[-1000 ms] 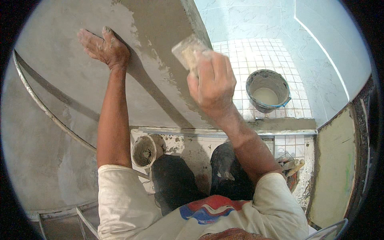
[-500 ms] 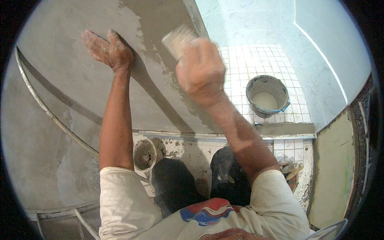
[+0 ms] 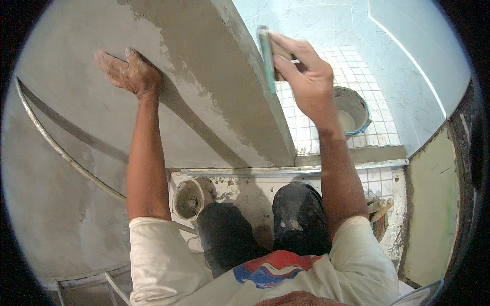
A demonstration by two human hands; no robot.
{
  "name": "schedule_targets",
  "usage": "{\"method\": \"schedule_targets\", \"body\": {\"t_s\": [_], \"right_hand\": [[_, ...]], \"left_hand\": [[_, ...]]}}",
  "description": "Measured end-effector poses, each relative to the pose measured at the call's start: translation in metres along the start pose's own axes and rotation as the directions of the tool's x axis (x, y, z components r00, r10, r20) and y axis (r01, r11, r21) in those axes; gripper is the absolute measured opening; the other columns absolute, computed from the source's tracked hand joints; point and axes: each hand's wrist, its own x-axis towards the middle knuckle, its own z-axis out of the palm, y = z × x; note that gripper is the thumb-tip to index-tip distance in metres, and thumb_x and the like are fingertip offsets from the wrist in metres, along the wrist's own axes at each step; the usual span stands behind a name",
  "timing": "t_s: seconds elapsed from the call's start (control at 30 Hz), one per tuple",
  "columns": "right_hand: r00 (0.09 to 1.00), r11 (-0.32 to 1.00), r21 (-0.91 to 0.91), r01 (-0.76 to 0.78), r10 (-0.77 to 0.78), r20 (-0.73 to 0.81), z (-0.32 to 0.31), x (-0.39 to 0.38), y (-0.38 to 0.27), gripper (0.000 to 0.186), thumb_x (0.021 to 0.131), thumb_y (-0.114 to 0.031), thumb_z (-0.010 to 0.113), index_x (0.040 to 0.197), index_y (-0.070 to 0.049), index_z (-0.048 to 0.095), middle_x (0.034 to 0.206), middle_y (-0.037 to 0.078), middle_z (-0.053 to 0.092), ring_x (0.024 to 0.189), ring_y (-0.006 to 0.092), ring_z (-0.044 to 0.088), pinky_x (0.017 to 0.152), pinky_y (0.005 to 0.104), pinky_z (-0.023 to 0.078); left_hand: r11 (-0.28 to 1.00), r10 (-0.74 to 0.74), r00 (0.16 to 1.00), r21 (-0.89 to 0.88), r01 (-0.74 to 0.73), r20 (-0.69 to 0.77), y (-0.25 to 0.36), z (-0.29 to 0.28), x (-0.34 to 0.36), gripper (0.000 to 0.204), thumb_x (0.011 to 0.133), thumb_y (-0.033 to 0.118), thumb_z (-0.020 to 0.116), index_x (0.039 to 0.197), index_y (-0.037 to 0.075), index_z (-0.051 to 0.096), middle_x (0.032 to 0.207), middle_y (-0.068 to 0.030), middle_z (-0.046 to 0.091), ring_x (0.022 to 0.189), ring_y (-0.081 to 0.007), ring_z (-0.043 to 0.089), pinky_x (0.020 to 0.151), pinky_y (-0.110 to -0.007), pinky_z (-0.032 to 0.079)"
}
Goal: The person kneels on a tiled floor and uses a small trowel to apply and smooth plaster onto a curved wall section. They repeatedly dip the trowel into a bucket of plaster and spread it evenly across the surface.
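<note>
My left hand (image 3: 131,74) rests flat against the grey plastered wall (image 3: 189,30), fingers stretched out and smeared with plaster. In my right hand (image 3: 309,76) is a small hand float (image 3: 267,61) with a thin green-grey face, seen almost edge-on. My fingers wrap round its back, so its handle is mostly hidden. The float is at the narrow end face of the wall; whether it touches cannot be told. A darker, damp-looking band of plaster runs down beside that edge, with a ragged border against the paler plaster.
Past the wall's end, a dark bucket (image 3: 352,109) with a blue rim stands on white floor tiles (image 3: 377,122), partly behind my right forearm. A mortar-caked pail (image 3: 188,199) sits by my left knee. Tools (image 3: 380,209) lie right of my right knee. A curved pole (image 3: 66,153) leans at left.
My right hand has moved right with the float, from the wall's broad face to its end edge, and turned the float edge-on. My left hand stays on the wall.
</note>
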Motion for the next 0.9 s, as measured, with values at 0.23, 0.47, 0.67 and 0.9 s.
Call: {"method": "schedule_targets", "body": {"t_s": [0.23,0.47,0.67,0.9], "right_hand": [[0.993,0.975,-0.192,-0.108,0.095,-0.076,0.025,0.003,0.052,0.030,0.098,-0.017,0.077,0.127,-0.016,0.083,0.089,0.010,0.065,0.080,0.0207,0.065,0.076,0.0333,0.054],[0.978,0.988,-0.105,0.116,-0.132,-0.160,0.044,0.041,0.005,0.029,0.099,-0.020,0.076,0.127,-0.014,0.082,0.092,0.011,0.067,0.080,0.0211,0.065,0.076,0.0357,0.055],[0.993,0.964,-0.243,-0.103,0.086,-0.082,0.038,0.043,0.022,0.031,0.104,-0.017,0.070,0.133,-0.012,0.080,0.099,0.006,0.071,0.086,0.0130,0.064,0.080,0.0326,0.056],[0.995,0.998,0.053,0.046,-0.041,-0.091,0.038,0.077,-0.009,0.026,0.096,-0.024,0.076,0.118,-0.013,0.084,0.101,0.021,0.079,0.094,0.0312,0.075,0.087,0.0418,0.059]], "left_hand": [[0.999,-0.009,1.000,0.044,0.008,0.003,-0.008,0.008,0.002,0.082,0.110,0.039,0.045,0.173,-0.001,0.011,0.181,-0.0230,0.010,0.169,-0.0369,0.006,0.132,-0.059,0.000],[0.996,-0.043,0.998,0.083,0.040,0.035,-0.005,-0.002,-0.002,0.080,0.112,0.040,0.042,0.173,-0.001,0.011,0.181,-0.0228,0.009,0.169,-0.0369,0.004,0.133,-0.058,-0.001],[0.999,-0.005,1.000,0.038,0.005,0.003,-0.008,0.008,0.001,0.078,0.112,0.041,0.042,0.173,-0.001,0.015,0.182,-0.0207,0.010,0.169,-0.0346,0.006,0.133,-0.057,-0.001],[0.999,-0.039,0.999,0.032,0.038,0.008,-0.014,0.002,-0.005,0.079,0.111,0.039,0.046,0.173,-0.001,0.016,0.181,-0.0213,0.016,0.168,-0.0350,0.010,0.132,-0.058,0.003]]}}
